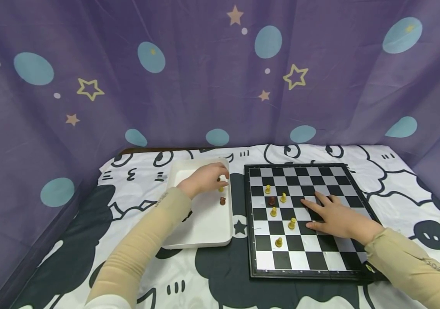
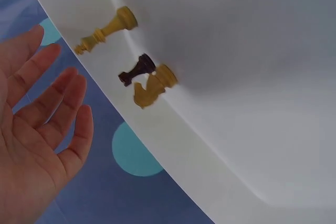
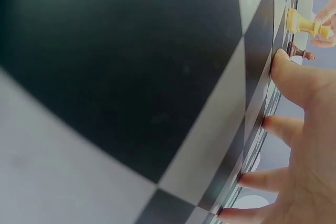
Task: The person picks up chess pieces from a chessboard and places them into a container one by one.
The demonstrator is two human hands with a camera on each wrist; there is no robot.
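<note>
My left hand [image 1: 206, 178] hovers over the far right part of a white tray [image 1: 204, 234], fingers loosely bent and nothing held. In the left wrist view, a yellow king [image 2: 107, 30], a dark rook [image 2: 137, 69] and a yellow knight [image 2: 152, 86] are in the tray, close to that hand. A reddish-brown piece [image 1: 222, 201] is also in the tray. My right hand [image 1: 337, 218] rests with spread fingers on the black-and-white chessboard [image 1: 312, 257]. To its left, several yellow pieces [image 1: 292, 223] and a reddish-brown piece [image 1: 272, 200] stand on the board.
A patterned black-and-white cloth [image 1: 212, 274] covers the table beneath the tray and board. Behind the table hangs a purple curtain [image 1: 204, 98] with stars and blue ovals. A narrow strip of cloth separates the tray from the board.
</note>
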